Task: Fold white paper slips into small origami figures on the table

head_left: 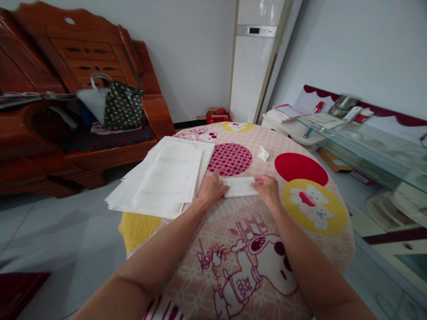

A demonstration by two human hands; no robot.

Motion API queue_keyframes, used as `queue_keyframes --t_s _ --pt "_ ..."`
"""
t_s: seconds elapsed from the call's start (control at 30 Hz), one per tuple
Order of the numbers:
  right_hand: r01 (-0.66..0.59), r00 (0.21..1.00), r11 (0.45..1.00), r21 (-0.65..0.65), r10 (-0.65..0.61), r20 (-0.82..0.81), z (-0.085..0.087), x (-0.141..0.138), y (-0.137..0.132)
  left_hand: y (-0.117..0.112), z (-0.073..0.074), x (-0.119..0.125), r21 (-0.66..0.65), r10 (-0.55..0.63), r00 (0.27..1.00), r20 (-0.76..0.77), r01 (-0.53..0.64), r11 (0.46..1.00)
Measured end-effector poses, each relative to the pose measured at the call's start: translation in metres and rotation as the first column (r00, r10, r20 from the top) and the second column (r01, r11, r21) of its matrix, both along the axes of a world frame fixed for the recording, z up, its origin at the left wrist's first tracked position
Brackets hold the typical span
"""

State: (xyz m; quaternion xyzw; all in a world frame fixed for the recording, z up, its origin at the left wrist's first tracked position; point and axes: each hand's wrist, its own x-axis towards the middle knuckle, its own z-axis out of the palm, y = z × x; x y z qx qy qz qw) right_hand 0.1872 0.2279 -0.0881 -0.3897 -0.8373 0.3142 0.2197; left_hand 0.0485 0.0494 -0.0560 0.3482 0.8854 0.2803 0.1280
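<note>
A narrow folded sheet of paper [239,186] lies lengthwise between my hands on the patterned tablecloth [213,249]. My left hand [212,186] grips its left end, with the thumb on top. At the right end, my right hand [267,187] pinches the paper between thumb and fingers. Just left of my left hand spreads a loose stack of white sheets [170,175] with faint printed lines. Beyond my right hand sits a small crumpled or folded white paper piece [263,154].
A glass-topped stand [373,151] holding several items is at the right. To the left stands a wooden bench [83,49] with a dark patterned bag [123,106] on it. A tall white air conditioner [250,71] stands behind the round table.
</note>
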Motion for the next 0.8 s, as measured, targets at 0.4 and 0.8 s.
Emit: queue_keyframes --t_s 0.4,0.8 --pt "0.031 0.999 0.999 0.037 -0.032 0.025 0.0024 -0.0006 -0.0052 0.0004 -0.0002 -0.0007 0.010 -0.001 1.000 0.023 0.001 1.000" --pt "0.026 0.998 0.999 0.038 -0.028 0.050 0.0049 -0.0008 -0.0060 0.0008 0.0020 0.0005 -0.007 0.005 1.000 0.006 -0.005 1.000"
